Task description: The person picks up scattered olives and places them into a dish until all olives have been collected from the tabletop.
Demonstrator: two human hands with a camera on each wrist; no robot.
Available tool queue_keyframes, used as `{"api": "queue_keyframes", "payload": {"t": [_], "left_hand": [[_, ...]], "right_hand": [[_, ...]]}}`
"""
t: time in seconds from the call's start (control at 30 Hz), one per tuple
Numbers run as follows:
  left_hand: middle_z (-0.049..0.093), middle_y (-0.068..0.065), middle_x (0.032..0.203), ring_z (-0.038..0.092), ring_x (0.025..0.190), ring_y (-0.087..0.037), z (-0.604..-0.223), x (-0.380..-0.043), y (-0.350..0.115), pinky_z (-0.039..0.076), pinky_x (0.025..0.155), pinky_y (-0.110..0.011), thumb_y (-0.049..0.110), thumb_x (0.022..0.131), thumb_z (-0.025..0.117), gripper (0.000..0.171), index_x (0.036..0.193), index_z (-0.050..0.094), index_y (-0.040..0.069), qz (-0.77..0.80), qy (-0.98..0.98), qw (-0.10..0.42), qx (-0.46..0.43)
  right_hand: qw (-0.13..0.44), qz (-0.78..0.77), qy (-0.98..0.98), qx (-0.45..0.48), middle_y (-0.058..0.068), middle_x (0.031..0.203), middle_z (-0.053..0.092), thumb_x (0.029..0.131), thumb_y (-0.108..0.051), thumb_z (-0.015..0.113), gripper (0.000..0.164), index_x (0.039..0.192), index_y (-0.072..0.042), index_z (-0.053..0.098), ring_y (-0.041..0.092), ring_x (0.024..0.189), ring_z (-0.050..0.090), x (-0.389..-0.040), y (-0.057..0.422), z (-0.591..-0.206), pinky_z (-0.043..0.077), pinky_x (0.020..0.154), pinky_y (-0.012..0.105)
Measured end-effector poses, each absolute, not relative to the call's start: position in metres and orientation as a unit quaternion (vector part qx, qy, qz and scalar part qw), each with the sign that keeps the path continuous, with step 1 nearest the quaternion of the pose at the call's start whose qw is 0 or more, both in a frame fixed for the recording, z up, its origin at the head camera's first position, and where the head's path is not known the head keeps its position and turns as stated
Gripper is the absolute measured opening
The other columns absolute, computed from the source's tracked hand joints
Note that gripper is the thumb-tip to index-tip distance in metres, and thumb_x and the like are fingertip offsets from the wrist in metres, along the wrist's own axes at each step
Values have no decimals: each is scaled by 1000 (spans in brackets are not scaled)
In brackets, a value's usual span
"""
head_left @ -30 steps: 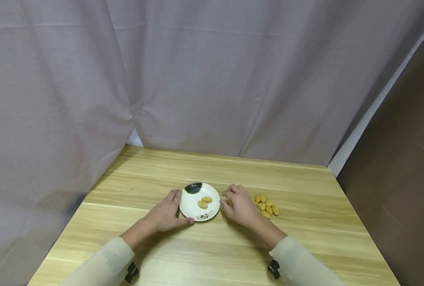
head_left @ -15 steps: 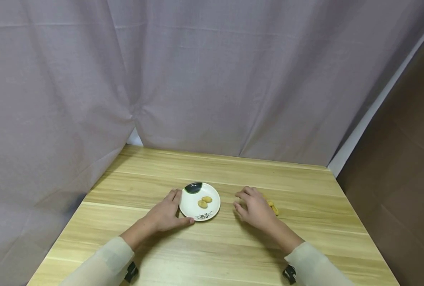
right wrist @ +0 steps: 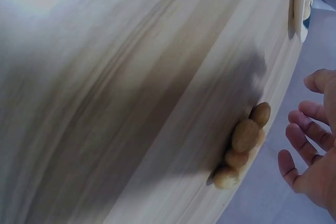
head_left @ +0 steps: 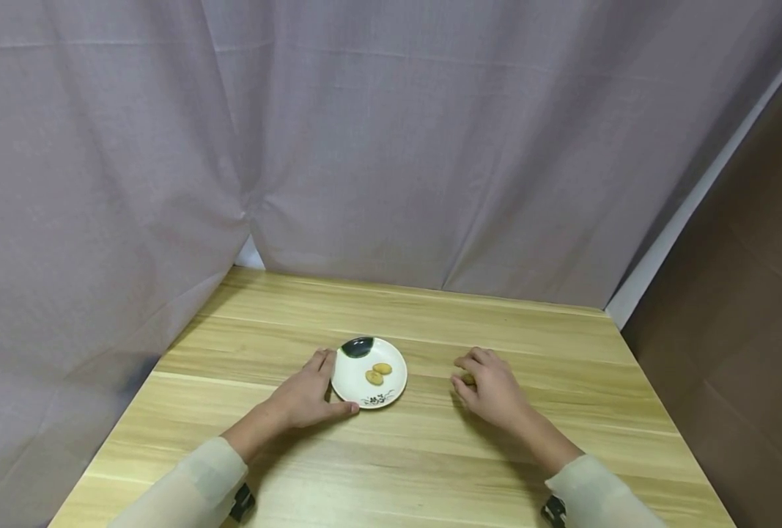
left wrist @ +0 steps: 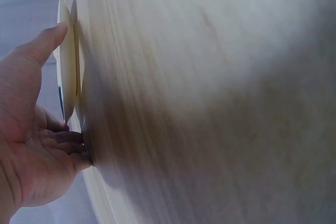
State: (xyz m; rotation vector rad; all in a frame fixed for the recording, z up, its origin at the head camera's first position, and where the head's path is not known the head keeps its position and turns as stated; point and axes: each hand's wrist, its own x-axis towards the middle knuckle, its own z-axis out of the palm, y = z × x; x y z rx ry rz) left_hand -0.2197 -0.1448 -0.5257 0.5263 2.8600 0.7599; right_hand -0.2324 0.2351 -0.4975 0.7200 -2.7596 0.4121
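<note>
On the table lies a small white round plate (head_left: 351,378) with a dark patch and a floral print. Two oval yellow-brown pieces (head_left: 374,378) rest in it. My left hand (head_left: 301,394) holds the plate's left side, thumb (left wrist: 50,40) at the near rim and fingers along the far side. My right hand (head_left: 492,389), fingers apart and slightly bent, hovers over a small pile of similar oval pieces (right wrist: 244,136). The head view hides most of that pile behind this hand, with a bit showing by the thumb. Nothing is between the right fingers in the right wrist view.
The wooden table (head_left: 391,469) carries the plate and the pile. Behind it hangs a grey curtain (head_left: 377,161), and a brown panel (head_left: 740,345) stands on the right side.
My right hand has moved right from beside the plate to over the pile, covering it in the head view. The left hand and plate have stayed in place.
</note>
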Motion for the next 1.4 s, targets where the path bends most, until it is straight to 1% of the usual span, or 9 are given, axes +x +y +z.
{"api": "queue_keyframes", "payload": {"t": [0.1, 0.27, 0.43, 0.6, 0.8, 1.17, 1.4], "left_hand": [[30, -36, 176, 37, 163, -51, -525, -219, -145, 44, 128, -60, 71, 91, 78, 126, 171, 24, -10, 251, 950, 69, 173], [29, -36, 176, 36, 163, -51, -525, -219, -145, 43, 129, -60, 70, 91, 79, 126, 171, 24, -10, 252, 950, 70, 172], [29, -36, 176, 34, 164, -51, -524, -218, -144, 42, 130, -61, 70, 91, 78, 126, 171, 24, -10, 253, 949, 71, 174], [30, -36, 175, 36, 163, -52, -524, -218, -144, 44, 128, -61, 69, 91, 79, 126, 171, 24, -11, 254, 949, 69, 172], [31, -36, 175, 38, 162, -52, -526, -218, -144, 45, 127, -61, 69, 91, 79, 126, 171, 24, -11, 254, 949, 65, 173], [30, -37, 175, 36, 163, -52, -527, -219, -144, 45, 128, -61, 70, 92, 78, 126, 171, 24, -11, 250, 950, 66, 173], [30, -37, 175, 35, 164, -51, -527, -219, -143, 43, 129, -60, 69, 92, 78, 125, 171, 23, -11, 252, 950, 66, 174]], "right_hand": [[135, 134, -951, 245, 11, 115, 75, 98, -20, 85, 31, 123, -1, 80, 31, 104, 68, -232, 241, -498, 60, 86, 57], [143, 125, -952, 240, 12, 112, 75, 97, -19, 87, 31, 121, 0, 80, 30, 99, 67, -232, 252, -500, 58, 77, 51], [141, 125, -956, 225, 12, 113, 74, 96, -19, 87, 32, 121, 0, 80, 31, 101, 67, -232, 264, -501, 57, 76, 50], [137, 120, -961, 207, 10, 114, 73, 98, -21, 86, 35, 125, -1, 79, 31, 102, 66, -232, 277, -504, 55, 75, 50], [147, 122, -962, 197, 10, 110, 73, 98, -18, 85, 30, 120, 0, 80, 30, 100, 66, -231, 288, -506, 54, 72, 48], [150, 113, -965, 186, 10, 108, 73, 98, -13, 81, 24, 120, -1, 80, 32, 99, 67, -232, 301, -505, 57, 73, 57], [150, 116, -965, 184, 11, 108, 73, 98, -11, 81, 24, 119, -1, 80, 32, 98, 67, -232, 306, -508, 57, 73, 56]]}}
